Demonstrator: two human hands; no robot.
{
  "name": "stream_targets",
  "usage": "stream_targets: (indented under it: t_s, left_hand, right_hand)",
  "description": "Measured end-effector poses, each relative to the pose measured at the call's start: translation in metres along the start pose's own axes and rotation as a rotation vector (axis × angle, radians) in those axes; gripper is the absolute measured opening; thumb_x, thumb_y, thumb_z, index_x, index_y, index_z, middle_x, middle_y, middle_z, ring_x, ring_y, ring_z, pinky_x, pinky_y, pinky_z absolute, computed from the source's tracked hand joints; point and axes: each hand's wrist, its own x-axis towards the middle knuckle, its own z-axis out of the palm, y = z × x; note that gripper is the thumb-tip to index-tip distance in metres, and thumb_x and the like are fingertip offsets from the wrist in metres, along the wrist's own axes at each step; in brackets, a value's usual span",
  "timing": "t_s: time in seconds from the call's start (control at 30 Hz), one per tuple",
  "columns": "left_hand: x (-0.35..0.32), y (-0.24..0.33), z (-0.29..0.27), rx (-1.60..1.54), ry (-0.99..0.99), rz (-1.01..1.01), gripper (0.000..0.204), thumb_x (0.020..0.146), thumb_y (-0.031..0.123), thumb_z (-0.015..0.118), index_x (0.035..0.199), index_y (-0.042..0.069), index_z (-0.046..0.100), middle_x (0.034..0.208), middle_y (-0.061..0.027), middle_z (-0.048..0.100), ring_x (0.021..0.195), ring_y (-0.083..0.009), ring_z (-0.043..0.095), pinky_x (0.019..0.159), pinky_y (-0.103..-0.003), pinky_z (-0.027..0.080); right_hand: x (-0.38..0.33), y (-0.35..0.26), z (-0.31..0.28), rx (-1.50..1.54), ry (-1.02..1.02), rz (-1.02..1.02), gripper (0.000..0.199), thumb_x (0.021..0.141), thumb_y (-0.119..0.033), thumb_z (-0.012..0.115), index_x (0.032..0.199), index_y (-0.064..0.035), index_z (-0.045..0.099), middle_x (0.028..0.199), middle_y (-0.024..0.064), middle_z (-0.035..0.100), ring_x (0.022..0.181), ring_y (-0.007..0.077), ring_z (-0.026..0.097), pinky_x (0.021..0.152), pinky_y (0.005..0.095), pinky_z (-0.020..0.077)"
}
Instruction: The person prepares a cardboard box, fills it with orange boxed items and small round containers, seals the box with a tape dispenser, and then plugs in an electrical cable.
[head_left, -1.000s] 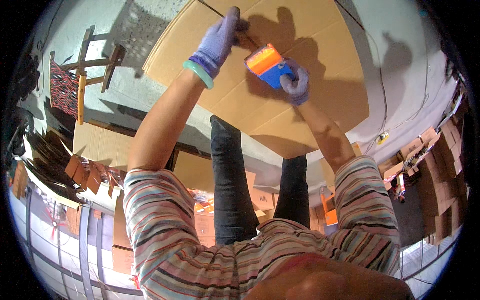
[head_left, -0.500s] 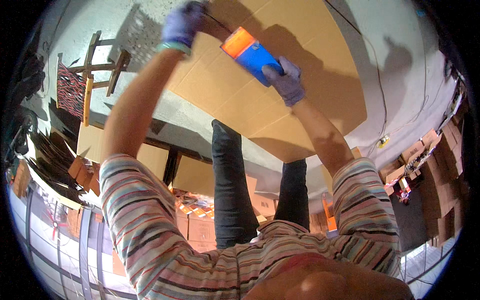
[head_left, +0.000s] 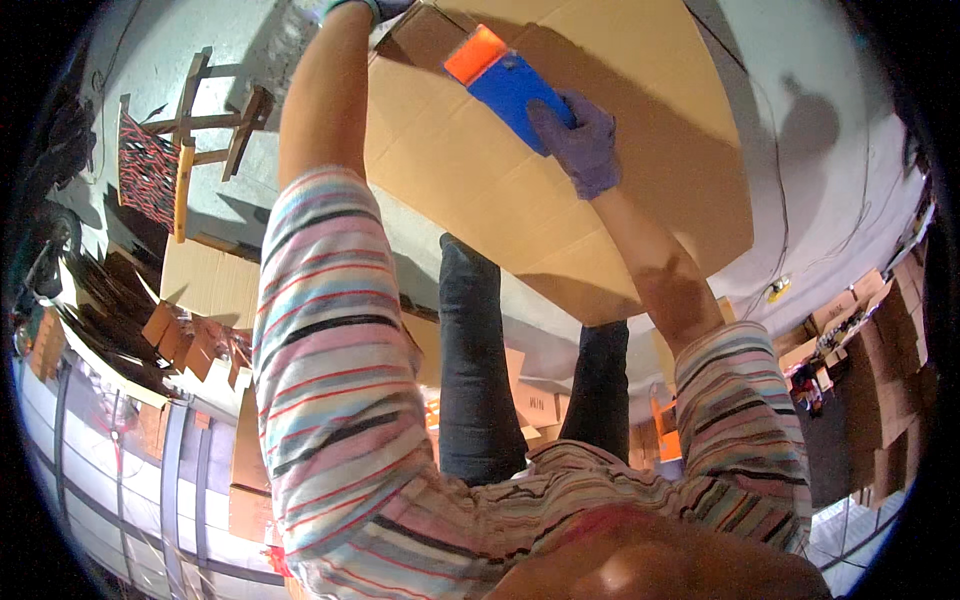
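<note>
My right hand (head_left: 583, 140), in a purple-grey glove, is closed around the lower end of a slim blue-and-orange box (head_left: 515, 90). The box tilts up to the left with its orange end away from me, over a large brown cardboard sheet (head_left: 480, 190). At the top edge of the head view, my left hand (head_left: 350, 8) shows only in part, gloved too, with a pale green cuff at the wrist. It is beyond the far left corner of the sheet, and its fingers are mostly cut off by the frame.
To the left stands a wooden frame chair with a red-and-black woven panel (head_left: 150, 175). Flattened cardboard (head_left: 110, 300) piles up below it. Stacked cartons (head_left: 880, 370) line the right side, and a cable (head_left: 778, 190) runs along the pale floor.
My left hand has moved up and away, mostly out of the picture, its arm stretching farther. My right hand still holds the box, slightly higher in the view.
</note>
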Motion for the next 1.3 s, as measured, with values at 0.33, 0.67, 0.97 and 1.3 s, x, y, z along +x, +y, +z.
stream_targets:
  t_s: [0.33, 0.67, 0.97, 1.3]
  left_hand:
    - [-0.001, 0.018, -0.011, -0.129, 0.175, 0.288, 0.091, 0.065, 0.067, 0.057, 0.134, 0.015, 0.030, 0.140, -0.0232, 0.028, 0.129, -0.0415, 0.027, 0.102, -0.054, 0.028]
    - [-0.074, 0.116, 0.015, -0.247, 0.773, 0.460, 0.072, 0.078, 0.063, 0.051, 0.135, 0.022, 0.036, 0.140, -0.0162, 0.033, 0.133, -0.0323, 0.025, 0.101, -0.066, 0.010]
    - [-0.266, 0.443, 0.018, 0.036, 0.153, 1.287, 0.057, 0.087, 0.049, 0.042, 0.131, 0.012, 0.044, 0.141, -0.0115, 0.036, 0.134, -0.0325, 0.025, 0.104, -0.063, 0.014]
    - [-0.264, 0.501, 0.059, 0.217, -0.146, 1.292, 0.046, 0.089, 0.050, 0.046, 0.125, 0.024, 0.053, 0.127, -0.0050, 0.054, 0.115, -0.0244, 0.052, 0.099, -0.034, 0.038]
  right_hand:
    - [0.009, 0.009, -0.003, 0.006, -0.161, -0.128, 0.038, 0.077, -0.043, 0.068, 0.082, -0.0053, 0.065, 0.068, 0.0097, 0.061, 0.061, 0.0162, 0.058, 0.060, 0.0308, 0.0477]
    - [-0.200, 0.142, -0.190, -0.310, -0.251, -0.037, 0.051, 0.073, -0.053, 0.065, 0.097, -0.0088, 0.064, 0.088, 0.0158, 0.063, 0.085, 0.0336, 0.061, 0.074, 0.0410, 0.0472]
    - [-0.396, 0.308, -0.382, -0.395, -0.396, 0.247, 0.049, 0.068, -0.047, 0.071, 0.097, -0.0070, 0.065, 0.098, 0.0196, 0.062, 0.107, 0.0363, 0.053, 0.093, 0.0418, 0.0426]
    - [-0.415, 0.332, -0.340, -0.164, -0.041, -0.024, 0.040, 0.068, -0.043, 0.073, 0.076, -0.0064, 0.059, 0.074, 0.0173, 0.061, 0.080, 0.0382, 0.061, 0.084, 0.0418, 0.0481]
